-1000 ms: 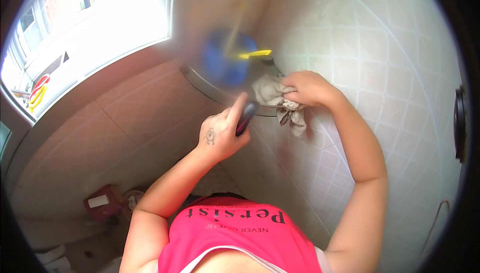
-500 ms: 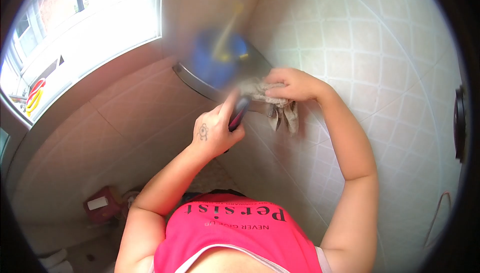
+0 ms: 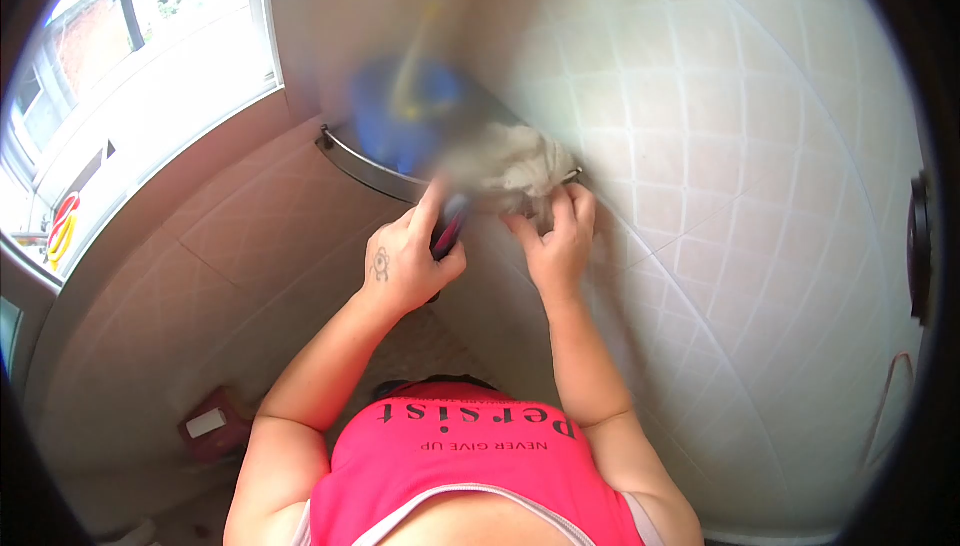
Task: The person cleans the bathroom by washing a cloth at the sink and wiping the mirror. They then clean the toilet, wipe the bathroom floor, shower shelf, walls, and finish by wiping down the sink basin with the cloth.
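Observation:
My left hand (image 3: 405,256) is closed round a dark handle with a pink strip (image 3: 449,236); its far end is blurred, so I cannot tell what tool it is. A crumpled pale cloth (image 3: 520,161) lies at the right end of a corner shelf with a metal rim (image 3: 375,174). My right hand (image 3: 558,246) is at the shelf's front edge, thumb and fingers closed on the hanging part of the cloth. Left of the cloth, a blurred blue object (image 3: 390,111) with a yellow part sits on the shelf.
Tiled walls (image 3: 690,116) meet behind the shelf. A bright window (image 3: 180,56) is at upper left, with red and yellow loops (image 3: 64,231) on its sill. Low on the left is a dark red box with a white label (image 3: 215,424). A round black fixture (image 3: 919,246) is on the right wall.
My right hand has moved from on top of the cloth down to below the shelf's front edge. The cloth's hanging ends are now bunched up. My left hand still grips the handle.

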`<state>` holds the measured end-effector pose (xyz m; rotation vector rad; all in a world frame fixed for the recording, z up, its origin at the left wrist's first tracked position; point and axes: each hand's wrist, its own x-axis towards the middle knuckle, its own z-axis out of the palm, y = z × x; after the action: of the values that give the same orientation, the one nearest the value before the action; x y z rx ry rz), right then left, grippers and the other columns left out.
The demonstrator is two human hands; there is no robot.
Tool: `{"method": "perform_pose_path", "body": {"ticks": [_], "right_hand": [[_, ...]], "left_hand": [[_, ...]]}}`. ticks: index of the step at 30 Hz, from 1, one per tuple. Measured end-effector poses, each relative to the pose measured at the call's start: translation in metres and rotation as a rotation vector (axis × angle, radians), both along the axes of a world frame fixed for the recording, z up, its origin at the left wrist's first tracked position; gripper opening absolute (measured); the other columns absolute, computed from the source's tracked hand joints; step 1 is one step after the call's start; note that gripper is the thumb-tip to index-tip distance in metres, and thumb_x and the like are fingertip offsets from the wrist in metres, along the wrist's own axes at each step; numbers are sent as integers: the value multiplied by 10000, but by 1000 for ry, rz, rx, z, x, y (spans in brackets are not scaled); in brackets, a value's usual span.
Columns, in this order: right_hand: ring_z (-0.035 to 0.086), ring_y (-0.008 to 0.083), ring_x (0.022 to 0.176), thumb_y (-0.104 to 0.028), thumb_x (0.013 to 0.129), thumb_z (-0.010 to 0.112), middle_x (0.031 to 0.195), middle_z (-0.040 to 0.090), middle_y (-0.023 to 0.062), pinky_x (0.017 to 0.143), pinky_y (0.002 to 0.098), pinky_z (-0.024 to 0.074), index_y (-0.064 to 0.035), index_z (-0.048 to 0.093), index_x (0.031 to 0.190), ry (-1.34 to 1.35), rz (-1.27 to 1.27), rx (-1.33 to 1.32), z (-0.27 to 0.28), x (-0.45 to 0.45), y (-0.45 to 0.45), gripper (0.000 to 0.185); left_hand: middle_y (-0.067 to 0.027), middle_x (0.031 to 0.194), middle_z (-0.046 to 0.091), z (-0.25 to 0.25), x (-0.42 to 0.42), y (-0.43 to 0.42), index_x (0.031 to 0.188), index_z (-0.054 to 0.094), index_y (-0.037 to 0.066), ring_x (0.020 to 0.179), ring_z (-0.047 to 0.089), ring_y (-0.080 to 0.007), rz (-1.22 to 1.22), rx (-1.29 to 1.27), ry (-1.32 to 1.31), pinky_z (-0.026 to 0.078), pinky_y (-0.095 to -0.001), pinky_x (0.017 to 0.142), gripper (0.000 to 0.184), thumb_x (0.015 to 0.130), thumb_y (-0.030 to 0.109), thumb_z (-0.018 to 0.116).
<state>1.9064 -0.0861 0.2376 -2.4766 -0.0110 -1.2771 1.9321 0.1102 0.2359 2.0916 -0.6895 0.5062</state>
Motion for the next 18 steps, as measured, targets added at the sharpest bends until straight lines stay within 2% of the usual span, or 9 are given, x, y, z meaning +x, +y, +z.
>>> {"method": "perform_pose_path", "body": {"ticks": [3,4,7,12,16,18], "right_hand": [[558,306,817,-153,723,719,940,551,127,689,378,455,3,593,1029,3,244,184,-11,-2,-3,365],[560,295,712,-61,735,678,850,554,110,611,352,450,0,604,952,-64,254,110,-4,-5,0,237],[557,303,697,-65,730,682,819,544,111,596,373,446,-13,601,900,41,332,98,5,-22,11,195],[529,289,633,-112,732,683,739,497,92,548,377,429,-42,565,781,239,438,-63,10,-59,3,145],[520,271,611,-119,715,691,723,494,79,531,376,427,-47,566,762,391,508,-91,16,-85,-13,151],[521,268,618,-136,702,705,713,495,71,548,387,428,-49,567,745,383,489,-111,15,-85,-15,168]], "left_hand": [[-172,822,638,0,-1,-4,1357,399,64,668,636,-312,6,-36,-4,508,-363,626,765,633,97,644],[-173,812,635,-1,-2,-5,1358,397,62,664,634,-314,5,-45,-7,507,-365,626,767,633,96,643],[-175,785,629,-2,2,-8,1362,389,57,651,629,-319,-9,-77,-14,505,-371,625,771,635,92,642],[-173,757,618,3,2,-8,1371,377,57,639,624,-324,-33,-82,23,499,-376,614,780,637,91,640],[-168,737,615,2,5,-5,1375,366,51,629,622,-320,-45,-62,26,497,-375,607,793,633,89,642],[-169,737,615,1,5,-5,1376,360,39,626,622,-314,-42,-49,-2,499,-372,604,801,629,87,645]]}}
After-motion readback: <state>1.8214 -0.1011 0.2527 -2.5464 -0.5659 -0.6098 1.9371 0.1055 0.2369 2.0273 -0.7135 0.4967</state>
